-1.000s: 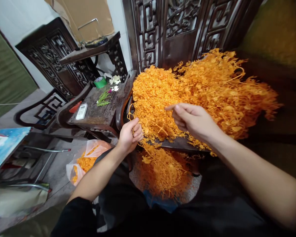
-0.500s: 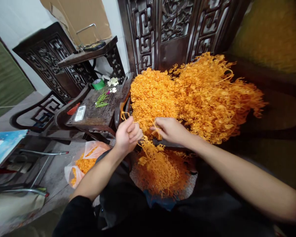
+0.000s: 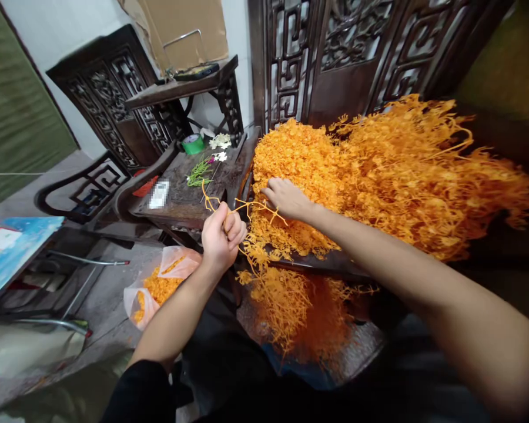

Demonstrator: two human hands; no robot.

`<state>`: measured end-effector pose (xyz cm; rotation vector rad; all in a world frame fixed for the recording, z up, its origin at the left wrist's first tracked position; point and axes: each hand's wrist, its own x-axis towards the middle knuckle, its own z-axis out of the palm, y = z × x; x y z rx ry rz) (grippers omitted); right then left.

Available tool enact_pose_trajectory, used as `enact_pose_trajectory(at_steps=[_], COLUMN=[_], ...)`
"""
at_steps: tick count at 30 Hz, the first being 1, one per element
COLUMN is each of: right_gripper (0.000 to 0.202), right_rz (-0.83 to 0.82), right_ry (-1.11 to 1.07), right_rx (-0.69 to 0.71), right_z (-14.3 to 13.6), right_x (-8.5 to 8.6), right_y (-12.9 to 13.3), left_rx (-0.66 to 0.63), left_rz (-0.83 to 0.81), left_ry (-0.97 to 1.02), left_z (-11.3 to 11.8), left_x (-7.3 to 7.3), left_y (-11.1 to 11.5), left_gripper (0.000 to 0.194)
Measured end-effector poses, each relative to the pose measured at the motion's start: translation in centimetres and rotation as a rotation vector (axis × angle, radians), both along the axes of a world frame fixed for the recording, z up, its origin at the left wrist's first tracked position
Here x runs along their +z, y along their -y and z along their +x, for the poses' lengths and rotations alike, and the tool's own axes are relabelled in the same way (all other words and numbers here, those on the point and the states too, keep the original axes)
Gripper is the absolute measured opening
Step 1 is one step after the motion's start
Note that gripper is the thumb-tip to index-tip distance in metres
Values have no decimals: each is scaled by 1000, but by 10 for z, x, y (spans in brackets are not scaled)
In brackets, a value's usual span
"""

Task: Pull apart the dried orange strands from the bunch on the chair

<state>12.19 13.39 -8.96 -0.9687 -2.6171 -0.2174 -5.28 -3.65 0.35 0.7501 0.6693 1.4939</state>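
My left hand (image 3: pixel 224 235) is closed around thin orange branching stems (image 3: pixel 249 205), which stick out above and to the right of the fist. My right hand (image 3: pixel 286 198) rests at the left part of a large heap of orange sprigs (image 3: pixel 304 155), its fingers bent; what they hold, if anything, is hidden. A second, looser orange bunch (image 3: pixel 423 176) spreads to the right of the heap. More orange sprigs (image 3: pixel 286 299) hang or lie below the dark seat's front edge, between my legs.
On a dark wooden seat (image 3: pixel 176 205) at the left are green tape (image 3: pixel 193 144), white flowers (image 3: pixel 220 141) and green stems (image 3: pixel 199 174). A plastic bag of orange pieces (image 3: pixel 163 282) stands on the floor. A blue board (image 3: pixel 17 247) is at far left.
My right hand has moved up onto the heap, away from my left hand. The stems in my left fist now show spread out. The whole view has shifted, with the scene further right.
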Motion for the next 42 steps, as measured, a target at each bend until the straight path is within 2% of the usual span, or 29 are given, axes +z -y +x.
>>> enact_pose_trajectory(at_steps=[5,9,11,14,17,19,20,21,23,24,25,27,30,35,39,40,42], right_gripper=[51,39,39,55,56,43,38,39,50,54,54,48,42,31,21,20,20], right_rz=[-92,-173,-195,-214,-222,-292,-389,-558,-987,-1092,-1119,-1034,-869,-769,-540,-539,-652], right_ry=[24,38,34,-62,-300,-514,-644,-748,-841,-866,-883,-892,-871,-852,-762,-778,-862], right_rx=[114,146,168,209,175,48,-37,-67,55,104,125,100,30,38,-119,-178,-260], right_z=[-16,-10,-2,16,36,45,47,47,41,37,32,24,25,51,80,87,100], right_x=[-16,-26,-24,-10,13,26,31,35,39,40,40,41,42,44,51,51,48], right_y=[-21,-24,-23,-14,13,47,67,87,127,143,156,171,172,163,149,143,133], left_rx=[50,65,75,81,100,103,88,59,-17,-57,-91,-130,-161,-176,-151,-121,-36], left_rz=[-8,-11,-33,-50,-51,-60,-66,-74,-86,-84,-78,-57,-70,-170,-319,-318,-272], left_ry=[0,-25,-30,-19,8,31,44,57,75,75,68,50,55,91,75,67,65], left_z=[-3,-3,-3,-3,-2,0,2,5,15,20,27,39,51,52,45,42,36], left_x=[1,2,2,1,1,2,2,2,2,1,-1,-3,-5,1,6,7,10], left_y=[-1,1,2,1,-1,-1,0,1,4,6,8,11,13,4,-5,-7,-9], left_gripper=[59,58,59,59,59,60,60,60,60,60,60,59,58,60,58,58,58])
